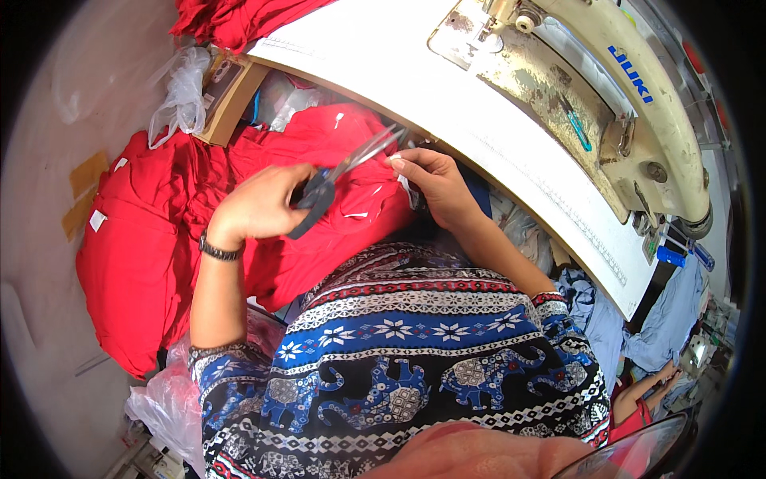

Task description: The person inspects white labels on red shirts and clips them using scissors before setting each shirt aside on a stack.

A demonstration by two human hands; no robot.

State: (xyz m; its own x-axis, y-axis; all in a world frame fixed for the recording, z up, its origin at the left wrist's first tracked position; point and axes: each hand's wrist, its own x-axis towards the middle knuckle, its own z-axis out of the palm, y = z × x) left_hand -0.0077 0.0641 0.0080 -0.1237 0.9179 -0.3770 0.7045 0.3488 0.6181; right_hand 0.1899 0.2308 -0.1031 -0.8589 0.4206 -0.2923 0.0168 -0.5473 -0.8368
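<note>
1. Fingers of the left hand (259,209) are clenched through the dark handles of a pair of scissors (339,176), whose blades stand parted and point up and to the right, toward the other hand.
2. Fingers of the right hand (435,184) pinch a small white tag or strip (407,185); its far end is hidden behind the hand, so what it is joined to cannot be told. Held this way, the piece sits taut just beside the blade tips, which looks like the reason for the grip.
3. Both hands work above the lap, over a red garment (351,144) that spills down to a larger heap of red fabric (136,247) on the floor at the person's left.
4. Just beyond the hands runs the curved edge of the white worktop (447,96), carrying a cream industrial sewing machine (630,104). That edge sits close to the right knuckles and would crowd any move forward.
5. Clear plastic bags (183,96), a cardboard box (231,96) and blue cloth (614,319) lie about; another person's hand (666,371) shows at lower right, well apart.
</note>
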